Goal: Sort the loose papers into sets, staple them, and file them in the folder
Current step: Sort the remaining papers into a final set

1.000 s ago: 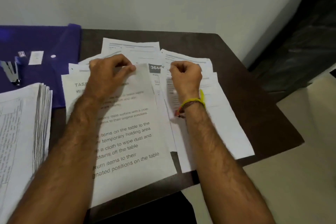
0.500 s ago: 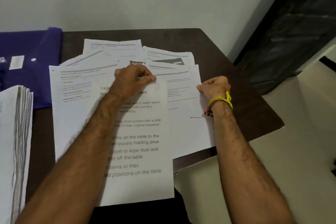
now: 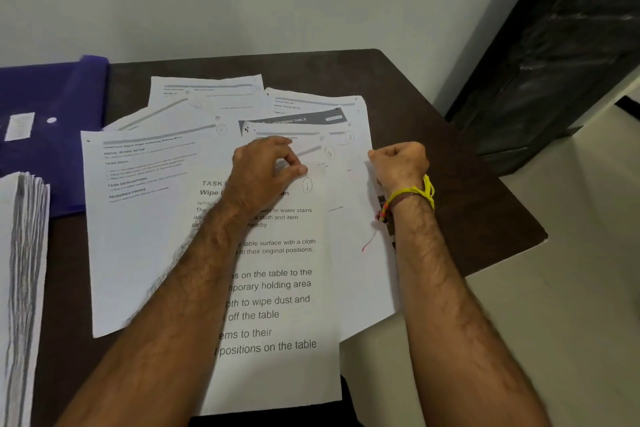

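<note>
sorting goes best if each numbered sheet is matched by its circled corner mark. left hand (image 3: 263,173) pinches the top of the large-print white sheet (image 3: 277,305); right hand (image 3: 398,163), fingers curled, grips the neighbouring white page's (image 3: 356,274) edge. purple plastic folder (image 3: 52,107) lies left of the large-print sheet.

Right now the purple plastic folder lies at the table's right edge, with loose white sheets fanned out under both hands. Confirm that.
Not quite: the head view shows the purple plastic folder at the table's left edge. The loose white sheets are fanned out under the left hand and right hand.
</note>
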